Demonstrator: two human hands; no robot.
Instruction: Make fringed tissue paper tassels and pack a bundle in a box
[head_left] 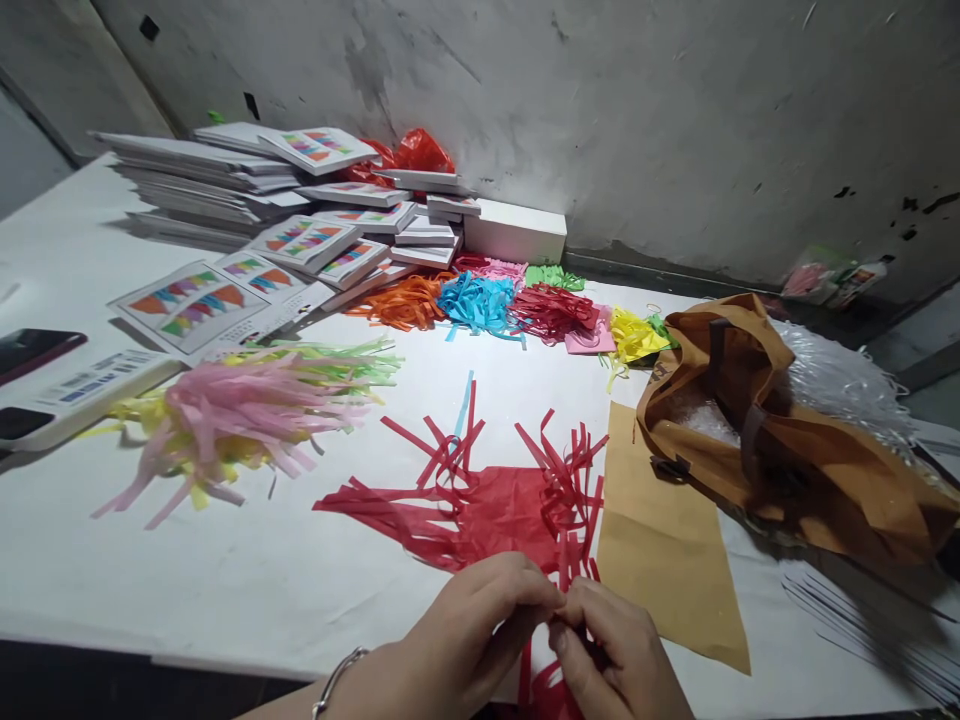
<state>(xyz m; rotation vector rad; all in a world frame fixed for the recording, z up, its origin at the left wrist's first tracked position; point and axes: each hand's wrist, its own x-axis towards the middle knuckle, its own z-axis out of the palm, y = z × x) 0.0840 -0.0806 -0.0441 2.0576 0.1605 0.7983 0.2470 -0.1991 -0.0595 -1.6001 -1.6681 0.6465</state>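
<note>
1. Head view: one white table (90, 580) carries the paper.
2. One brown bag (862, 470) gapes on it, perhaps left open for reaching in.
3. One row of fringed paper (541, 312), six colours, lies left of the bag, seemingly sorted by colour.
4. One red tissue sheet (510, 515) spreads left of the bag.
5. Two hands, left hand (487, 625) and right hand (619, 640), left of the bag, pinch red strips (525, 672), probably for fine control; the pinched spot is hidden.

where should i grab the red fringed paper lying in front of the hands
Probably by the solid, uncut middle of the red fringed paper, pinched from above. It lies spread out and thin, with creases that may help lift it. The narrow strips fan out loosely to the left and right, so gripping from either side would likely bunch or tear them.
</note>
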